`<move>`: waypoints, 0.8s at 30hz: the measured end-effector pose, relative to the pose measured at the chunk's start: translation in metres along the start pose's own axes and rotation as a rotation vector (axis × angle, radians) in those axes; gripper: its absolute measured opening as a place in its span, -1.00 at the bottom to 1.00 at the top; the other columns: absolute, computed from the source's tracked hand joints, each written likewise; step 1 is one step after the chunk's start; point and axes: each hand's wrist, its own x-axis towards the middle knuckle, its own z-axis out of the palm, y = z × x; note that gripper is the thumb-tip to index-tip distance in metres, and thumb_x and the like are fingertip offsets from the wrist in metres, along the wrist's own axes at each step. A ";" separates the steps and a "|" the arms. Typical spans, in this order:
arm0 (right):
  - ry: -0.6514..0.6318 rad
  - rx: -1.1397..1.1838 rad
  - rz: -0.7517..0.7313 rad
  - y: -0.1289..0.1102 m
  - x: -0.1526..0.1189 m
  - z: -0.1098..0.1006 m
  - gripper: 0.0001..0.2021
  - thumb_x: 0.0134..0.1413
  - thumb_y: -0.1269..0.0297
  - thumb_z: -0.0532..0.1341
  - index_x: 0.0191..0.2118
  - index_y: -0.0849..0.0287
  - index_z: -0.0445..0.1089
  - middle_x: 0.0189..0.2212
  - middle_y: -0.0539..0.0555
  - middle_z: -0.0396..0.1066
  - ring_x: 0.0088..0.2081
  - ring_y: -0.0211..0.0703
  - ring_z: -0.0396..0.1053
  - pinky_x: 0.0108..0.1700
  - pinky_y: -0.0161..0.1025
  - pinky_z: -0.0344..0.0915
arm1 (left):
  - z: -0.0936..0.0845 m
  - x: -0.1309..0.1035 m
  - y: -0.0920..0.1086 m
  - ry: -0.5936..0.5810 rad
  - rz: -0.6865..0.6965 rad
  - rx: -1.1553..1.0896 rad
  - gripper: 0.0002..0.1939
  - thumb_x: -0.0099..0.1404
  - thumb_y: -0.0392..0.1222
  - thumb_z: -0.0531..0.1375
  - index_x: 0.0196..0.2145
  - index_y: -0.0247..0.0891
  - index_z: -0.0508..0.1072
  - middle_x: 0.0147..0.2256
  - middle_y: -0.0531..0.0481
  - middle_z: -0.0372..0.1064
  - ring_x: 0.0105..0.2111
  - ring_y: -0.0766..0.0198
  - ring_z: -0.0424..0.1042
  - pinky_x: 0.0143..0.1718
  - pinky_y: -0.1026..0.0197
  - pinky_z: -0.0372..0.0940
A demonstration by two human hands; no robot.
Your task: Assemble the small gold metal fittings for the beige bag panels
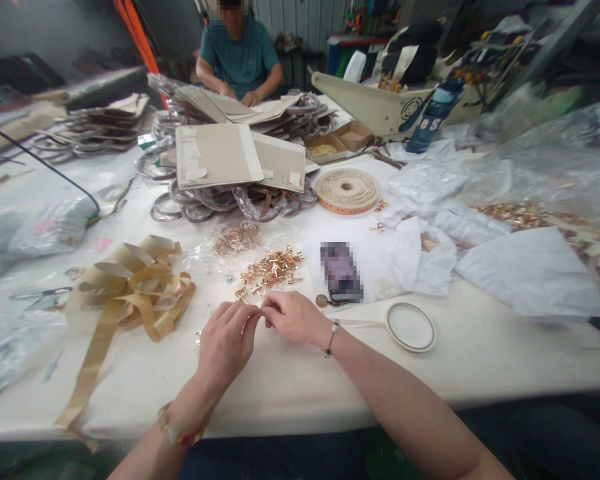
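Observation:
My left hand (pixel 229 340) and my right hand (pixel 295 317) meet fingertip to fingertip above the white table, just in front of a pile of small gold metal fittings (pixel 273 268). Both hands are closed in a pinch; what lies between the fingers is too small or hidden to name. A strip of white tape runs from beneath my right wrist to a tape roll (pixel 433 333) lying flat on the right. Left of my left hand lies a loose tangle of tan ribbon (pixel 167 300), one end trailing to the table's front edge.
Beyond the fittings are a phone (pixel 341 270), a reel of beige strip (pixel 347 190) and stacked cardboard pieces (pixel 220 157) over plastic-wrapped coils. Plastic bags and white paper (pixel 533 270) cover the right side. A blue bottle (pixel 433 117) stands behind. Another person (pixel 240 53) works across the table.

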 end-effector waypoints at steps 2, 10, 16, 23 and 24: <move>-0.028 0.055 0.020 0.000 0.000 0.000 -0.83 0.18 0.45 0.15 -0.41 0.19 0.41 -0.50 -0.01 0.50 -0.42 -0.25 0.40 -0.32 -0.32 0.17 | 0.000 0.000 0.002 -0.008 0.003 -0.030 -0.90 0.40 -0.32 0.14 -0.26 -0.19 0.43 -0.35 -0.01 0.48 -0.31 0.15 0.40 -0.24 0.15 0.28; -0.030 0.298 0.029 0.005 0.003 0.004 -0.84 0.27 0.37 0.10 -0.37 0.17 0.31 -0.48 -0.01 0.47 -0.44 -0.28 0.41 -0.33 -0.34 0.24 | -0.004 -0.008 -0.004 0.093 -0.239 -0.198 -0.90 0.44 -0.24 0.09 -0.25 -0.20 0.38 -0.32 -0.01 0.45 -0.32 0.21 0.40 -0.28 0.19 0.31; 0.022 0.275 0.024 0.009 0.005 0.003 -0.94 0.25 0.37 0.12 -0.23 0.16 0.33 -0.42 0.01 0.50 -0.40 -0.24 0.44 -0.28 -0.31 0.27 | -0.011 -0.019 -0.031 0.200 -0.489 -0.260 -0.78 0.41 -0.13 0.13 -0.03 -0.22 0.35 -0.07 -0.12 0.45 -0.21 0.22 0.47 -0.25 0.18 0.36; 0.017 0.222 0.009 0.008 0.004 0.000 -0.79 0.20 0.35 0.18 -0.05 0.14 0.34 -0.39 0.00 0.47 -0.40 -0.21 0.42 -0.27 -0.28 0.27 | -0.023 -0.034 -0.058 0.111 -0.459 -0.189 -0.40 0.32 -0.15 0.22 0.23 -0.13 0.09 0.15 -0.24 0.29 -0.12 0.13 0.53 -0.28 0.13 0.40; 0.022 0.209 0.008 0.009 0.005 -0.001 -0.78 0.20 0.33 0.18 -0.03 0.14 0.34 -0.40 -0.01 0.46 -0.40 -0.21 0.41 -0.27 -0.27 0.27 | -0.024 -0.036 -0.058 0.082 -0.464 -0.181 -0.39 0.32 -0.16 0.21 0.24 -0.12 0.08 0.16 -0.25 0.28 -0.11 0.12 0.53 -0.27 0.11 0.41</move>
